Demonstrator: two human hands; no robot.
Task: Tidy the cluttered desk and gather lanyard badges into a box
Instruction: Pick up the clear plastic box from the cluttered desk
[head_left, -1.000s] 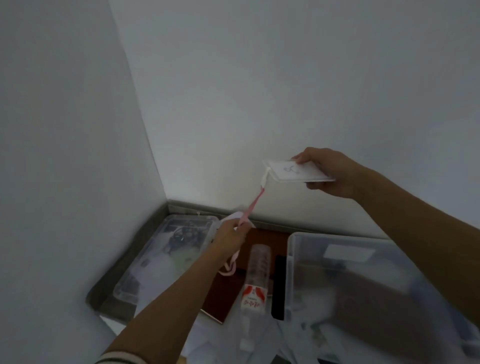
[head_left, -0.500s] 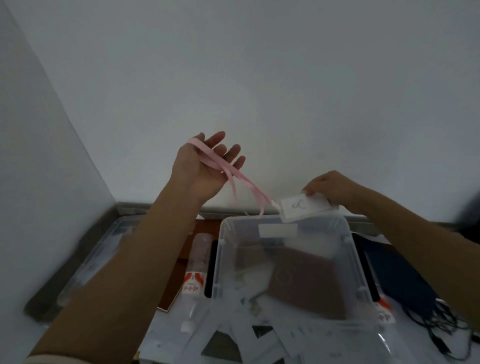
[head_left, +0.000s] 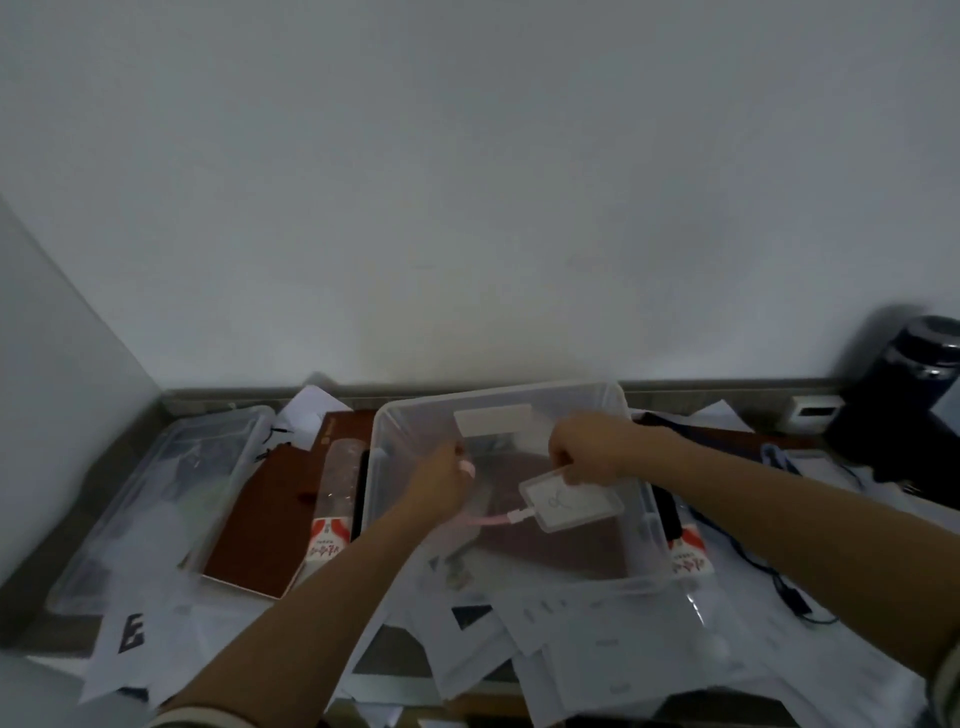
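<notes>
A clear plastic box (head_left: 644, 499) stands in the middle of the desk. Both of my hands are down inside it. My right hand (head_left: 589, 452) pinches the top edge of a white badge (head_left: 569, 501) in a clear holder. A pink lanyard (head_left: 491, 519) runs left from the badge's clip to my left hand (head_left: 441, 480), which grips the bunched strap; a pink loop shows at its fingers. A brown flat item lies on the box floor under the badge.
A second clear box (head_left: 171, 488) sits at the left by the wall corner. A brown notebook (head_left: 270, 519) and a plastic bottle (head_left: 335, 499) lie between the boxes. Loose papers (head_left: 597, 639) cover the near desk. A dark flask (head_left: 909, 384) and black cables (head_left: 779, 577) are at the right.
Both hands came down from above the box into it, carrying the badge and lanyard. My left hand went from open with the strap draped over it to gripping the bunched strap.
</notes>
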